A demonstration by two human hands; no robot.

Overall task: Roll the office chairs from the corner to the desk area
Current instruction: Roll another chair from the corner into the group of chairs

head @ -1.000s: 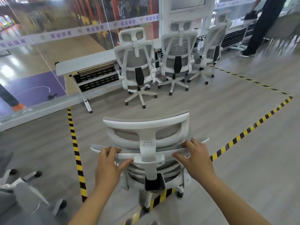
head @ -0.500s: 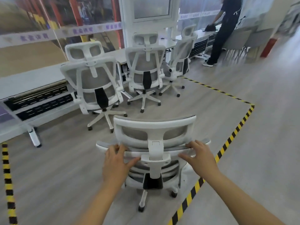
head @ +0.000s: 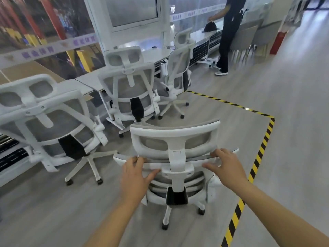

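We are counting four white mesh office chairs. The nearest office chair (head: 175,139) is standing at lower centre with its back to the camera, just beside the yellow-and-black floor tape (head: 259,157), on the desk side of it.

The left hand (head: 135,173) is gripping the top edge of its backrest left of the headrest post. Its fingers are curling over the rim and its thumb is spreading along the rear. The right hand (head: 229,166) is gripping the same edge right of the post, fingers likewise hooking over.

Three chairs are standing at the white desks (head: 83,82): the left chair (head: 53,120), the centre chair (head: 128,86) and the far chair (head: 179,63).

At upper right we are noting one person in dark clothing (head: 228,32) touching one dark bag (head: 210,26) lying on the desk; we cannot tell what it is holding. Two grey chairs (head: 247,38) are standing beyond, blurred.
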